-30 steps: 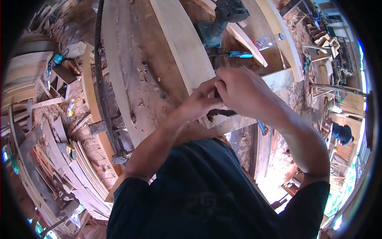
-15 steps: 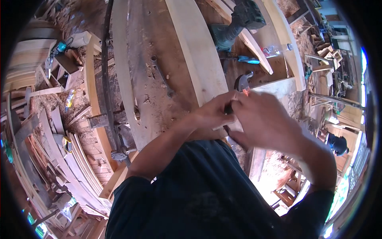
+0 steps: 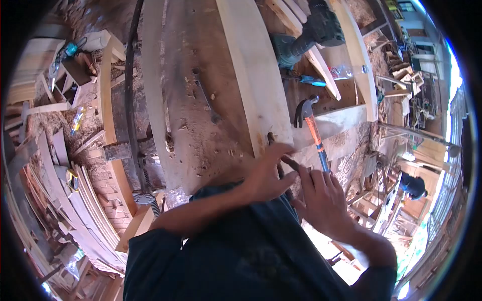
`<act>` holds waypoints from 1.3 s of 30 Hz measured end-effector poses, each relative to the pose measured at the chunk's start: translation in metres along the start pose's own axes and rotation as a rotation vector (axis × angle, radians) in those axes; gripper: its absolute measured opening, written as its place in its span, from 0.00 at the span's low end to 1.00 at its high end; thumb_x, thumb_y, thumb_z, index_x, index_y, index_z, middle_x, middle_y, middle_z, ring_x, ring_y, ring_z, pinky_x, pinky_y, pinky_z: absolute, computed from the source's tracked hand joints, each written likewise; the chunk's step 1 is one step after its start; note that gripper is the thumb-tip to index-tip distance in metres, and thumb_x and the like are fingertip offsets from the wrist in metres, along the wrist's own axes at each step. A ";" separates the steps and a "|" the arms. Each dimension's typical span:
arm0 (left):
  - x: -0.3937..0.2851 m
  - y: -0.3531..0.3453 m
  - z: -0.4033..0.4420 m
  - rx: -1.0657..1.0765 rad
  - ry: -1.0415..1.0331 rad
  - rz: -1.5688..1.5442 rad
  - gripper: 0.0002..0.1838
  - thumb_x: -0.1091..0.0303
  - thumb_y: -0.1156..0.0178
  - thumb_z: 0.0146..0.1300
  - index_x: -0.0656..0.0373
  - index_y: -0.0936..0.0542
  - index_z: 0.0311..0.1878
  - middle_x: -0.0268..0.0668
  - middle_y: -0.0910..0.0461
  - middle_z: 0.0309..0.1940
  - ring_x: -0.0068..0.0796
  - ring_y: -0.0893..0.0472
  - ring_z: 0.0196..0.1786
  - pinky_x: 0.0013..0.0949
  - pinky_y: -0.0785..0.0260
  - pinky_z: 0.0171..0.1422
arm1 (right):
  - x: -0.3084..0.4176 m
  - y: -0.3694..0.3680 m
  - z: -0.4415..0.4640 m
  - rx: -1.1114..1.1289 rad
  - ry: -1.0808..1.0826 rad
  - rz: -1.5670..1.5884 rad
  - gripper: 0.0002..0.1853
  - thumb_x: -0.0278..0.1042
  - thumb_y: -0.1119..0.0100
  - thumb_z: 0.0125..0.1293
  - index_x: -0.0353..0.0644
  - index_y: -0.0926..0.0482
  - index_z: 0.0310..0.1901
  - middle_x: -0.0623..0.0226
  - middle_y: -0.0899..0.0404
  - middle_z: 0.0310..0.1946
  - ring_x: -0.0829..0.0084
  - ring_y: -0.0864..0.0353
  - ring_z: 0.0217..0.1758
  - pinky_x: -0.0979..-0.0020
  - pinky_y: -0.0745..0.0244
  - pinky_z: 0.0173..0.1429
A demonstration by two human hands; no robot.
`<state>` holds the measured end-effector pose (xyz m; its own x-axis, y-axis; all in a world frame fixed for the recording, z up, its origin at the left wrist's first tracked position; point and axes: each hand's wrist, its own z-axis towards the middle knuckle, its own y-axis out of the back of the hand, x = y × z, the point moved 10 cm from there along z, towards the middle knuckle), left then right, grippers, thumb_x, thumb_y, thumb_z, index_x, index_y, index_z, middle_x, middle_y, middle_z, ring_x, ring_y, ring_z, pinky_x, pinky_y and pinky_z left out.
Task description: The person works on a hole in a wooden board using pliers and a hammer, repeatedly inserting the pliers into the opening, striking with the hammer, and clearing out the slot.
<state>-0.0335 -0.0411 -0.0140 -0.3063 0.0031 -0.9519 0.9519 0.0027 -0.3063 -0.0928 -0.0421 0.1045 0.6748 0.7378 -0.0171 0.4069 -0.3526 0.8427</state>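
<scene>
My left hand (image 3: 266,175) is over the near end of a pale board (image 3: 256,75), thumb and index finger spread, with a dark piece partly visible between them. Close by on the right, my right hand (image 3: 326,203) has its fingers closed on a short dark tool (image 3: 290,162), whose tip points toward my left hand. A narrow dark piece (image 3: 271,138) stands at the board's near end. Just beyond my right hand lies a claw hammer (image 3: 314,131) with an orange and blue handle, its head pointing away from me.
Beyond the hammer are a green power drill (image 3: 296,47), a blue-handled tool (image 3: 312,80) and a clear bottle (image 3: 344,71). A long clamp bar (image 3: 130,90) runs along the left. Planks (image 3: 85,210) lie at the lower left. A person (image 3: 414,185) is far right.
My hands have come down toward my body and drawn slightly apart, uncovering the hammer and the board's near end. The view has shifted, so the drill appears farther right.
</scene>
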 end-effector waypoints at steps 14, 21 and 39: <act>0.065 -0.036 -0.050 0.225 0.993 -0.380 0.40 0.30 0.42 0.66 0.64 0.21 0.57 0.35 0.20 0.38 0.25 0.20 0.43 0.27 0.29 0.49 | -0.037 -0.086 -0.011 0.860 -0.773 1.335 0.27 0.39 0.38 0.69 0.38 0.32 0.65 0.57 0.25 0.57 0.63 0.24 0.59 0.49 0.24 0.57; 0.071 -0.026 -0.039 0.139 0.697 -0.360 0.30 0.38 0.35 0.64 0.63 0.16 0.38 0.40 0.15 0.29 0.29 0.17 0.33 0.36 0.26 0.41 | -0.029 -0.124 -0.021 0.903 -0.956 1.362 0.19 0.37 0.38 0.69 0.38 0.24 0.57 0.62 0.22 0.52 0.66 0.22 0.55 0.53 0.21 0.55; -0.014 0.159 0.209 -0.655 -0.017 0.965 0.55 0.47 0.26 0.52 0.57 0.43 0.78 0.61 0.52 0.78 0.63 0.39 0.75 0.59 0.41 0.78 | -0.020 -0.153 -0.030 0.737 -0.859 1.599 0.32 0.29 0.39 0.62 0.39 0.33 0.69 0.68 0.24 0.41 0.76 0.23 0.40 0.72 0.27 0.44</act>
<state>0.1225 -0.2497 -0.0502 0.5491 0.2724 -0.7901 0.6053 0.5222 0.6007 -0.1876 0.0144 -0.0081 0.6017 -0.7987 0.0019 -0.7987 -0.6017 -0.0012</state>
